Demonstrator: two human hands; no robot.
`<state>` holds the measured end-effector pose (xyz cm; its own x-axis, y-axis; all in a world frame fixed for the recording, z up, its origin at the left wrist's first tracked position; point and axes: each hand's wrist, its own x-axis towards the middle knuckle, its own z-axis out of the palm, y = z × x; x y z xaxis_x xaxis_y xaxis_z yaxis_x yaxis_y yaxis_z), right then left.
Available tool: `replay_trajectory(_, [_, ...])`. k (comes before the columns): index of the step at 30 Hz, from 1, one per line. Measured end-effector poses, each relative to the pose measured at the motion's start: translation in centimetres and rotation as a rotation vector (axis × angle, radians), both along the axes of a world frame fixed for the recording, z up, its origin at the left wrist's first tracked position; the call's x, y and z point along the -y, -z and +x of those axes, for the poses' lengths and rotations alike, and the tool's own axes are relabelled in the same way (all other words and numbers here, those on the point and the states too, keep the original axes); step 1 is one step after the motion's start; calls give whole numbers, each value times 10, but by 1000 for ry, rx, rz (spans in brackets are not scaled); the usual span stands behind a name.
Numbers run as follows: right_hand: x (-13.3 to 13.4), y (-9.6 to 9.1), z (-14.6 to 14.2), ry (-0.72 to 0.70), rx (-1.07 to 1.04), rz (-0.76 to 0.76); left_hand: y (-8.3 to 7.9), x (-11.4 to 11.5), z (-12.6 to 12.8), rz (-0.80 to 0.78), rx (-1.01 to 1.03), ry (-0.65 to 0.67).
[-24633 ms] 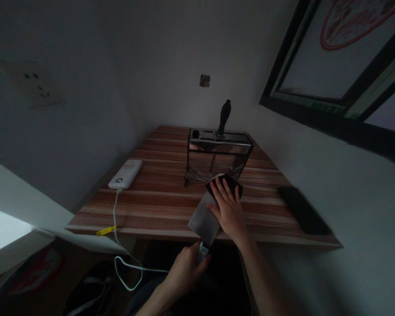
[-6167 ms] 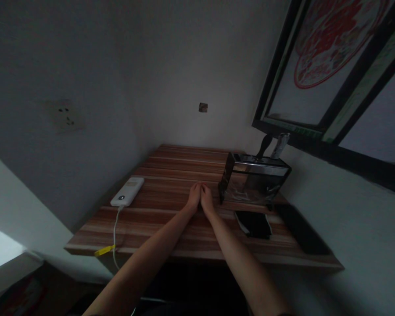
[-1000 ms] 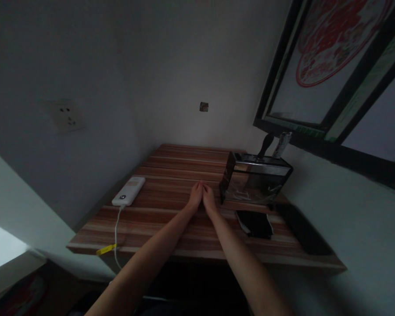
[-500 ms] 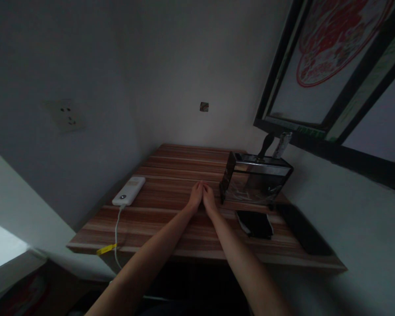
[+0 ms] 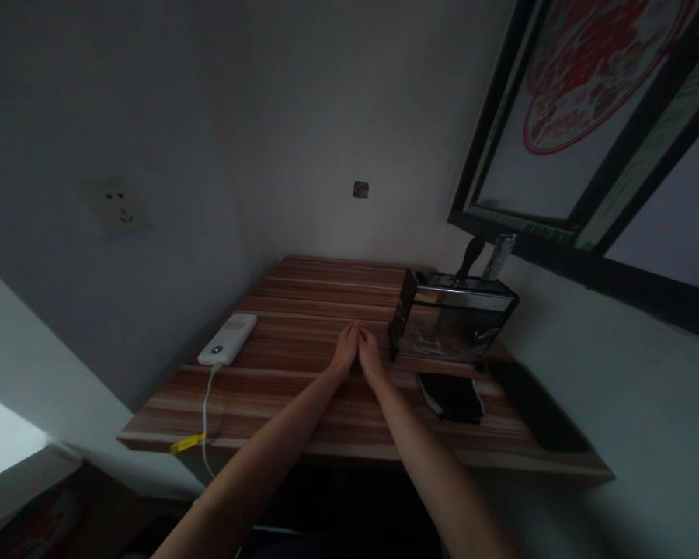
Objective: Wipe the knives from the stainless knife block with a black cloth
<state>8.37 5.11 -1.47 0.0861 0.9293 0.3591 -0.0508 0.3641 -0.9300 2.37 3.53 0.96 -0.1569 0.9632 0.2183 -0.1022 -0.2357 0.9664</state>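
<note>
My left hand (image 5: 346, 348) and my right hand (image 5: 369, 349) rest on the wood-grain table (image 5: 303, 341), side by side with their fingertips meeting. The fingers look stretched forward, and nothing shows between the hands; their palm sides are mostly hidden. Right of them stands a dark-framed knife holder (image 5: 460, 283) with clear sides, a black-handled knife (image 5: 471, 258) and another wrapped handle (image 5: 499, 256) sticking up from it. Nearer my right forearm lies a folded black cloth or pouch (image 5: 451, 396). Neither hand touches these things.
A white power bank (image 5: 228, 339) lies at the table's left, its white cable (image 5: 206, 411) running over the front edge past a yellow tag (image 5: 187, 443). A dark flat object (image 5: 536, 407) lies along the right edge. Walls with a socket (image 5: 116, 206) and framed poster (image 5: 559, 155) enclose the table.
</note>
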Motion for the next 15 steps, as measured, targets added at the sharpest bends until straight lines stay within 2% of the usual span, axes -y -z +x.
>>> replay_trajectory(15, [5,-4,-1,29,-10,3,-2,1,0,1,0,13])
